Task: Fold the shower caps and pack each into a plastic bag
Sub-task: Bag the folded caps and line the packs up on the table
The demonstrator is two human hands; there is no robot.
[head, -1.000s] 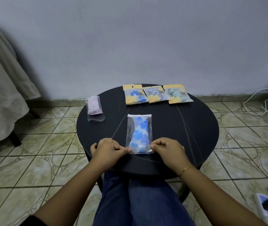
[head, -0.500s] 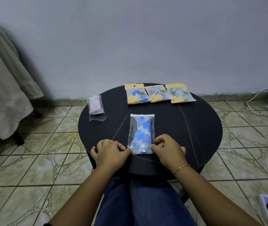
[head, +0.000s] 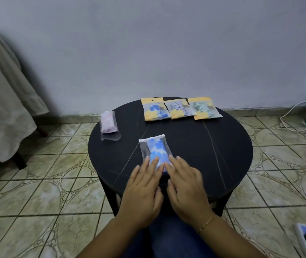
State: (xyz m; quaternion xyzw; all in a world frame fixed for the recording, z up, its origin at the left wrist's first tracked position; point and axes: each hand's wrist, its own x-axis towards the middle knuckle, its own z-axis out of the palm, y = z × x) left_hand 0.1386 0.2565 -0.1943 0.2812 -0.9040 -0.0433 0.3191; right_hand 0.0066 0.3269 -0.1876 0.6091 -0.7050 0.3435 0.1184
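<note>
Head view: left hand (head: pixel 144 185) and right hand (head: pixel 184 181), pinching earlier, are now lying flat, pressing the bagged cap (head: pixel 156 152). Packing is likely finishing.

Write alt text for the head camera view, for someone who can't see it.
Both hands, left and right, press flat on a bagged blue shower cap on a round black table. A pink bagged cap lies left.

The round table (head: pixel 222 155) is finished in matt black, crossed by thin pale veins like stone. The clear plastic bag (head: pixel 155 151) is glossy, and a blue-patterned cap is seen through it. Yellow paper-like header cards (head: pixel 152 100) are carried by three packets. The floor tiles (head: pixel 55 183) are glazed and faintly shiny.
</note>
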